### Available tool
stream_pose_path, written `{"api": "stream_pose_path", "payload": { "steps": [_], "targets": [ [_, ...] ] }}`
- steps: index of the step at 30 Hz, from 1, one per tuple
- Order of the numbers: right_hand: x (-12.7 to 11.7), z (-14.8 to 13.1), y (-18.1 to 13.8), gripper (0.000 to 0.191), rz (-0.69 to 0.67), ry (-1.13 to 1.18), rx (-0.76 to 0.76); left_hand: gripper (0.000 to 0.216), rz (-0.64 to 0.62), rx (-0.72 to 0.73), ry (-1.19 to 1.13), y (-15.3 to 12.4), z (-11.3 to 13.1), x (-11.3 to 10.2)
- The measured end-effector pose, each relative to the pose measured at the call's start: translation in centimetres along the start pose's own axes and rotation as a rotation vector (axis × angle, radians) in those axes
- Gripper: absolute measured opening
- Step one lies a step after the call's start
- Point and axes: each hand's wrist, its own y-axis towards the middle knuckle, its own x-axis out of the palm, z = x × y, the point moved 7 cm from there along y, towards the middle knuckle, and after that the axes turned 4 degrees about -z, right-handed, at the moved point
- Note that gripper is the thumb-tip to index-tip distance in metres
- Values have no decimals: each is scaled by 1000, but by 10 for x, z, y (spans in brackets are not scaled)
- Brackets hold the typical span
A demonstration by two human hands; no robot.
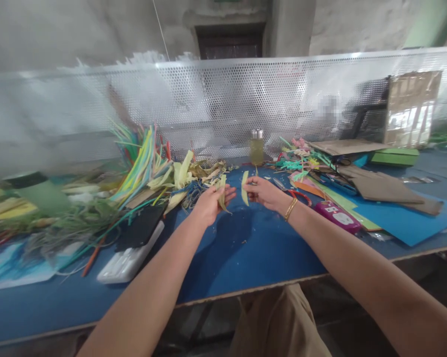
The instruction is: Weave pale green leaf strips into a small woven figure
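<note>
Pale yellow-green leaf-shaped strip (pixel 222 194) pinched in left hand (pixel 209 202), second such strip (pixel 244 188) pinched in right hand (pixel 265 192), both held between the hands, just above the blue board tabletop (pixel 245 253). Risk, as judged: a light pinch could let either slip into the heap of pale scraps and coloured strips (pixel 149 168) left of the left hand. Beyond the hands: small yellowish jar (pixel 256 146), perforated metal screen (pixel 223 99), grey wall (pixel 78 34).
</note>
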Motion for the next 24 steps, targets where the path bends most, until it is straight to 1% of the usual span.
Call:
{"api": "stream_pose_path", "payload": {
  "steps": [3,6,9,12,13,14,15,17,18,20,22,24],
  "targets": [
    [17,-2,-4,25,-36,-111,-97,17,-53,-13,84,3,-9,2],
    [26,-2,-5,24,-52,-160,-178,22,-126,-8,87,6,-15,6],
    [23,1,-3,21,22,-185,-203,24,-179,11,64,7,-18,11],
    [14,2,-2,19,154,-246,-215,23,-235,66,98,4,-14,18],
    [11,3,-2,20,182,-254,-194,22,-245,91,123,3,-12,19],
    [10,6,-2,20,182,-243,-154,21,-247,117,149,2,-10,20],
    [12,9,-1,20,151,-210,-103,20,-244,141,172,2,-7,21],
    [23,15,-1,25,9,-96,-12,16,-235,174,206,0,-5,23],
    [30,17,-2,28,-70,-37,9,15,-241,176,219,0,-6,24],
    [42,15,-6,30,-171,29,18,16,-292,137,244,-2,-11,28],
    [50,14,-11,26,-220,27,50,18,-373,57,266,-6,-19,35],
    [52,11,-13,24,-207,55,78,20,-430,-22,260,-11,-25,39]
  ]
}}
